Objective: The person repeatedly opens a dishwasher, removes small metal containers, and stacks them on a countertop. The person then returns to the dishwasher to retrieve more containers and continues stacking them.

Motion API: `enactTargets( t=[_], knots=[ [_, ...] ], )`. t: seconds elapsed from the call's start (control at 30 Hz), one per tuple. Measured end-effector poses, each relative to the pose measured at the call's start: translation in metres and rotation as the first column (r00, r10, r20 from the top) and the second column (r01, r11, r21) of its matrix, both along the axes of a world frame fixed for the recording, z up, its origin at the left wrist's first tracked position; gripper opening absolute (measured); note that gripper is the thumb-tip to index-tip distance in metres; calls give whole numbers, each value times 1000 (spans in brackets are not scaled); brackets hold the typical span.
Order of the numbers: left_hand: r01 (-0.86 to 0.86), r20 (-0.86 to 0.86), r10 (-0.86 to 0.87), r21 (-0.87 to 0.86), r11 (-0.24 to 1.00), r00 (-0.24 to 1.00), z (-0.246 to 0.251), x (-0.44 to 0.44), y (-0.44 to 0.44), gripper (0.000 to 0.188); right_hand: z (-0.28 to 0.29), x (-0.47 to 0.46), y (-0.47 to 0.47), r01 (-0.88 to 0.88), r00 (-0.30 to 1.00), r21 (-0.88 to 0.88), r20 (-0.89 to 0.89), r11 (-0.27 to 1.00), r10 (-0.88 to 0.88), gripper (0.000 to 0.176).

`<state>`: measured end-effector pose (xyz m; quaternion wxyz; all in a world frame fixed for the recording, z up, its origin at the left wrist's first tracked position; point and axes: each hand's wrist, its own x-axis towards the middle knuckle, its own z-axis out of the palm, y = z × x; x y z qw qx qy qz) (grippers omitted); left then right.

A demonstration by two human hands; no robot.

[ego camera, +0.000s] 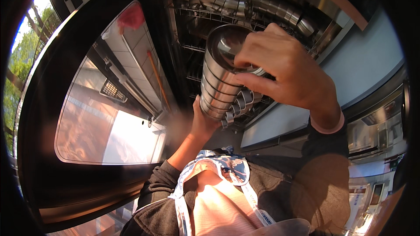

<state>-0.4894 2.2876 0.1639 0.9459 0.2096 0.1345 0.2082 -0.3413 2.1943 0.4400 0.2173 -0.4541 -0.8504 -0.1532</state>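
A tilted stack of several nested stainless-steel mugs (218, 87) is held in front of me, mouths upward, their strap handles (241, 105) lined up down the right side. My left hand (205, 123) grips the stack from below, around its lower end. At the top, my right hand (285, 62) pinches the rim of the uppermost mug (226, 46), with the thumb on the outer wall. Its bent fingers hide part of that mouth. Behind the stack, rows of steel mugs (226, 0) lie on a wire rack (216, 14) inside a dark cabinet.
The cabinet's dark-framed glass door (36, 127) stands open on my left, its pane (88, 127) showing tiles and a pink thing. Lower wire racks (193, 48) lie behind the mugs. A pale panel (357, 72) borders the right side.
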Motion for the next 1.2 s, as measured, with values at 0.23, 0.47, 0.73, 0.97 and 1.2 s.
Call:
enactTargets(
  t=[0.23,0.47,0.73,0.97,1.2],
  knots=[
    [-6,-71,7,9,1000,997,-11,-4,1,79,-19,113,74,485,820,-32,-330,874,-467,32],
    [-16,-81,19,29,999,997,-28,-11,0,75,-91,204,163,358,681,-364,-529,860,-507,33],
    [-97,-36,99,59,994,994,-45,-12,1,82,-95,206,174,428,644,-137,-648,893,-408,34],
    [-56,30,56,8,998,998,-37,-8,-5,79,-67,191,147,702,345,14,-882,712,-322,34],
    [-33,-47,32,-24,999,998,-21,-6,-13,72,-44,145,62,361,521,-16,-826,932,-216,23]
  ],
)
